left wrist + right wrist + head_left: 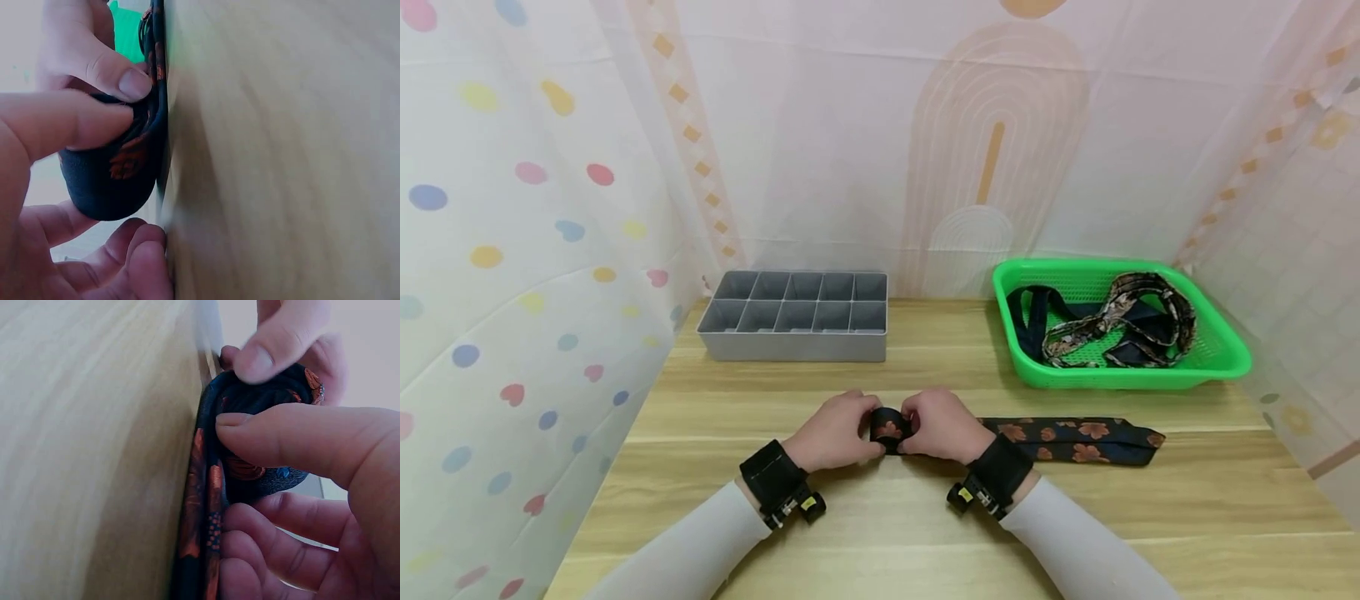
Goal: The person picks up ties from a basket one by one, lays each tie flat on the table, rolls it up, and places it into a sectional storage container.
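A dark necktie with orange flowers lies along the wooden table, its wide end flat to the right. Its other part is wound into a roll between the two hands, near the table's middle. My left hand grips the roll's left side, thumb against the near edge. From the right, my right hand holds the same roll with thumb and fingers. Both wrist views show the thumbs pressing on the coiled edge of the rolled necktie, which stands on its side on the tabletop.
A grey divided box with several compartments stands at the back left. At the back right, a green plastic basket holds more neckties, one dark and one patterned. Patterned curtains hang behind and beside the table.
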A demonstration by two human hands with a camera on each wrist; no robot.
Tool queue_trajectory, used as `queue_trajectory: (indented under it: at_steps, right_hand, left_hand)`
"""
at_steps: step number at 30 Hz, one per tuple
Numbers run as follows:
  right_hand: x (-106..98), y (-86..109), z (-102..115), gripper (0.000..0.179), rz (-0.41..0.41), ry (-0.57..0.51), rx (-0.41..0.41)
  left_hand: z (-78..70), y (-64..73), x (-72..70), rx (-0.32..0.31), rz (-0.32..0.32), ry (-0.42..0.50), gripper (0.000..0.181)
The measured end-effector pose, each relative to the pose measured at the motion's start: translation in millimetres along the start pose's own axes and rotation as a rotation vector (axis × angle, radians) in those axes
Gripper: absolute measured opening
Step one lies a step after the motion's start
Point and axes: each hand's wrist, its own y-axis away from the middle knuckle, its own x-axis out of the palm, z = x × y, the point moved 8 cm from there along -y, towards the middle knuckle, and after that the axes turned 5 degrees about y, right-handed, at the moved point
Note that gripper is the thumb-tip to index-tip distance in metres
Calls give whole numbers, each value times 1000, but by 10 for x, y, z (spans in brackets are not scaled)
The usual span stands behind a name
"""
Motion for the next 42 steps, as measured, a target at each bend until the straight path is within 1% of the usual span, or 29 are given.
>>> queue_trajectory:
  at_steps: [2,6,12,14,18,21,24,28,33,37,42]
  right_hand:
    - [33,-7,10,22,-2,-4,-7]
    - [67,-6,49,25,-2,2,-26]
    - [41,13,90,49,-23,-27,-58]
    - [33,13,92,46,-46,-39,-69]
    - [-7,6,108,34,-109,-36,-99]
    - [-39,0,104,30,-125,-33,-105]
    - [-35,-20,54,28,-108,-39,-92]
    - [-10,-46,-19,29,-70,-61,-50]
    - [-2,-48,-43,29,-40,-92,-10]
    - [30,-47,-52,29,-15,-99,-6]
    - [68,-46,-58,29,-2,-65,-5]
  left_hand:
    - [16,15,1,-1,-14,-1,26]
    - [36,42,-7,-5,-40,4,24]
    - [39,46,-3,-5,-50,6,23]
    - [43,42,2,-9,-47,3,22]
    - [52,32,-5,-23,-42,5,23]
    - [48,30,-36,-38,-48,11,23]
    - [37,29,-75,-48,-61,7,24]
    - [45,15,-107,-62,-79,-20,27]
    - [32,24,-133,-71,-93,-28,30]
    - [10,25,-121,-54,-89,-21,30]
    - [-11,19,-86,-16,-63,-17,33]
